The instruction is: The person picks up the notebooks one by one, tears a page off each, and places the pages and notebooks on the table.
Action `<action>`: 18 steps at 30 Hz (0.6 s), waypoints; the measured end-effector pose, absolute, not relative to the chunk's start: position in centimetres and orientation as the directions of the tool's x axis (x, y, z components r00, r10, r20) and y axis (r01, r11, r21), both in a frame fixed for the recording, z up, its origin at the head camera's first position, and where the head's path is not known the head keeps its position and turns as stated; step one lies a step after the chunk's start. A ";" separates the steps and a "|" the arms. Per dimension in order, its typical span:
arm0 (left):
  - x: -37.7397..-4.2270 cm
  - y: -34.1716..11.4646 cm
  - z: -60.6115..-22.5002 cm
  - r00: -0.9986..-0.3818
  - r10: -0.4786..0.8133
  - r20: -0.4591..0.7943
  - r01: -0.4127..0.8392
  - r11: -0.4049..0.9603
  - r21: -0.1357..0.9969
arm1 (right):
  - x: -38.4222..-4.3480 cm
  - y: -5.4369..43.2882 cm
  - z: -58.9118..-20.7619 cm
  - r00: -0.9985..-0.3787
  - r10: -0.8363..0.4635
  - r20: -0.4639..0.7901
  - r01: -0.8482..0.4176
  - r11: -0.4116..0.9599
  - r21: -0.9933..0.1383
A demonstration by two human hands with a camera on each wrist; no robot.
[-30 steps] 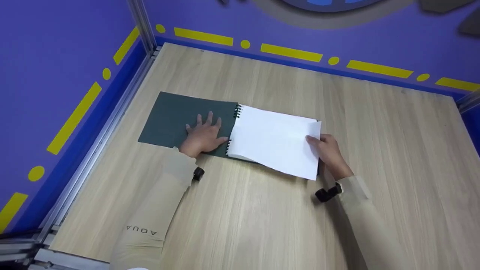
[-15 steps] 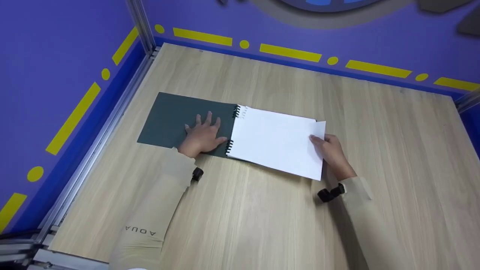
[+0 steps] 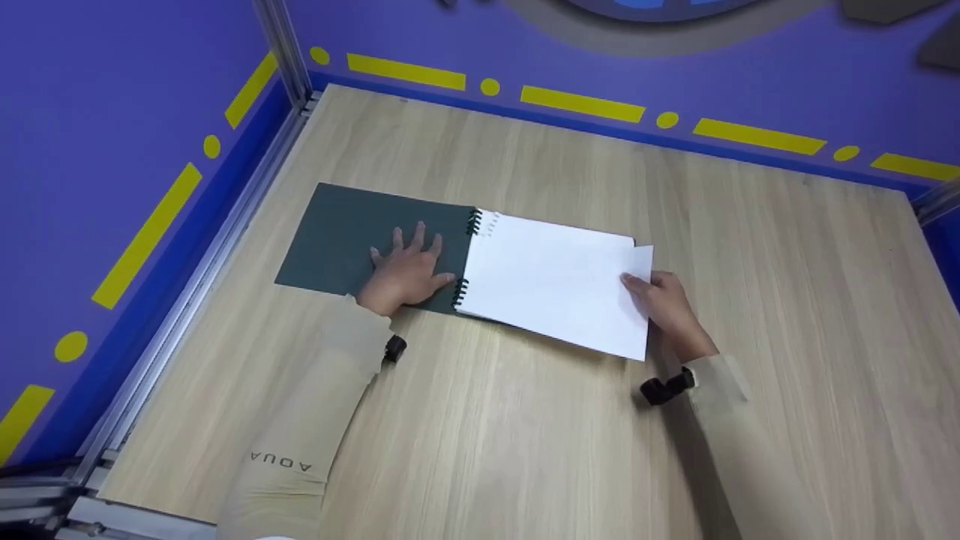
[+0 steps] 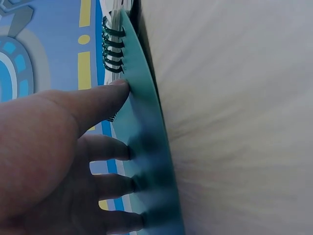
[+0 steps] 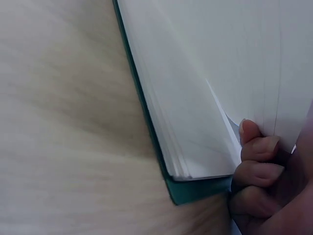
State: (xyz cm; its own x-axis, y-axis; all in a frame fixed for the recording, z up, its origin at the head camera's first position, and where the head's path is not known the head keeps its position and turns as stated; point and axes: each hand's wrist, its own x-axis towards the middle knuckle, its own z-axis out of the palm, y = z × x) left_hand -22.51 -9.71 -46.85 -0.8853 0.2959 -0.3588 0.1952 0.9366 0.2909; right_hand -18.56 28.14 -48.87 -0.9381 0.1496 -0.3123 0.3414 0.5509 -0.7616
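Observation:
A spiral notebook lies open on the table, its dark green cover [image 3: 322, 225] folded out to the left. On that cover my left hand [image 3: 407, 274] rests with fingers spread, the thumb close to the black rings [image 4: 113, 45]. My right hand [image 3: 667, 304] pinches the right edge of the white sheet [image 3: 555, 277], thumb on top and fingers curled underneath. This edge sticks out past the notebook, and a row of small holes or notches shows at the sheet's upper left, beside the rings. In the right wrist view the page stack [image 5: 171, 142] sits on the green back cover [image 5: 200, 192], below the lifted sheet.
The wooden table [image 3: 525, 442] runs around the notebook. Blue-purple panels with yellow marks [image 3: 581, 103] stand behind and on the left, joined by a metal corner post [image 3: 283, 49]. A black wrist camera [image 3: 666, 387] sits at the right cuff.
My right hand has moved slightly right with the sheet's edge. The sheet's bulge near the lower rings has flattened, and the holes now show beside the upper rings. My left hand stays put.

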 end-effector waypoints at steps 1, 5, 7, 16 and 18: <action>-22.5 -9.7 -46.8 -0.883 0.297 -0.363 0.196 0.937 0.289 | -18.5 28.2 -48.9 -0.940 0.147 -0.307 0.335 0.559 -0.759; -22.5 -9.8 -46.7 -0.876 0.306 -0.373 0.205 0.936 0.288 | -18.4 28.6 -49.0 -0.945 0.129 -0.299 0.318 0.565 -0.761; -22.5 -9.9 -46.6 -0.874 0.311 -0.373 0.209 0.934 0.289 | -18.4 28.7 -48.9 -0.947 0.119 -0.297 0.311 0.562 -0.766; -22.5 -10.0 -46.5 -0.866 0.319 -0.386 0.214 0.932 0.292 | -18.2 29.0 -48.6 -0.940 0.080 -0.330 0.324 0.506 -0.800; -22.5 -10.0 -46.5 -0.864 0.323 -0.387 0.215 0.931 0.295 | -18.2 29.0 -48.6 -0.940 0.080 -0.331 0.324 0.503 -0.801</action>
State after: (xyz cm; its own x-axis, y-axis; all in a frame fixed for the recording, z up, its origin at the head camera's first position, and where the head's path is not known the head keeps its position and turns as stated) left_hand -22.51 -9.99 -46.52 -0.8640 0.3227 -0.3866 0.2154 0.9308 0.2955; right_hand -18.15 29.04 -48.57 -0.9404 0.0796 -0.3306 0.3242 0.5033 -0.8010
